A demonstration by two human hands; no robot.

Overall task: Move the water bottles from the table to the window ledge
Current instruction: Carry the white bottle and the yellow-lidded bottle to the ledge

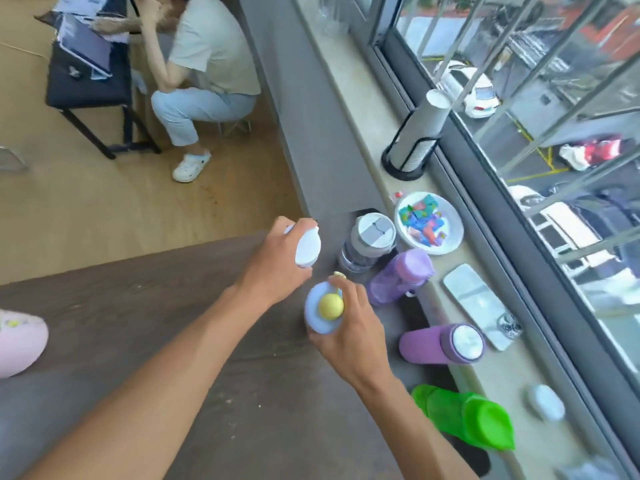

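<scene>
My left hand (277, 265) grips a white-capped bottle (307, 249) above the dark table (156, 341), near its far right corner. My right hand (349, 330) holds a pale blue bottle with a yellow knob (323, 311) just below it. By the table's right edge stand a clear bottle with a grey lid (369, 242), a light purple bottle (400, 277), a darker purple bottle with a white top (443, 344) and a green bottle (464, 415). Whether they rest on the table or on the window ledge (363, 98) I cannot tell.
On the ledge are a stack of paper cups in a black holder (415, 133), a white plate of coloured wrappers (429, 221), a white phone (476, 304) and a small white case (545, 401). A pink object (19, 341) lies at the table's left. A person (201, 64) crouches beside a chair (86, 81).
</scene>
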